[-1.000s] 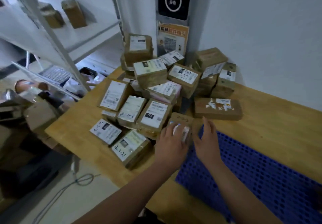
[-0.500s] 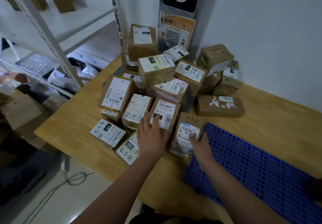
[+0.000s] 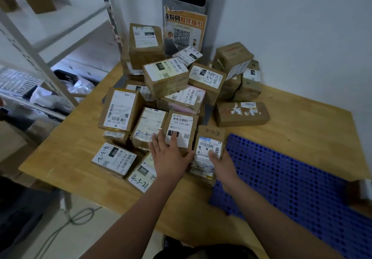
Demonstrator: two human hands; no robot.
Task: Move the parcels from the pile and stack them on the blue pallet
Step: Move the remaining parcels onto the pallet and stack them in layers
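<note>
A pile of several brown cardboard parcels point(image 3: 167, 77) with white labels covers the left and back of the wooden table point(image 3: 302, 122). The blue perforated pallet point(image 3: 281, 178) lies flat on the table at the right with nothing on it. My left hand point(image 3: 169, 156) rests fingers apart on the near end of the parcel labelled 122-122-007 point(image 3: 181, 126). My right hand point(image 3: 221, 163) grips the near end of the parcel marked 2-3-3 point(image 3: 209, 144), thumb on its label, right at the pallet's left edge.
A flat brown parcel point(image 3: 241, 113) lies alone behind the pallet. A white metal shelf rack point(image 3: 40, 61) stands to the left with boxes on it. A poster with a QR code point(image 3: 184, 33) hangs on the wall post. Cables point(image 3: 76, 216) lie on the floor below.
My left hand slid left off the 2-3-3 parcel onto the 122-122-007 parcel. My right hand came off the pallet and took hold of the 2-3-3 parcel. The camera moved closer.
</note>
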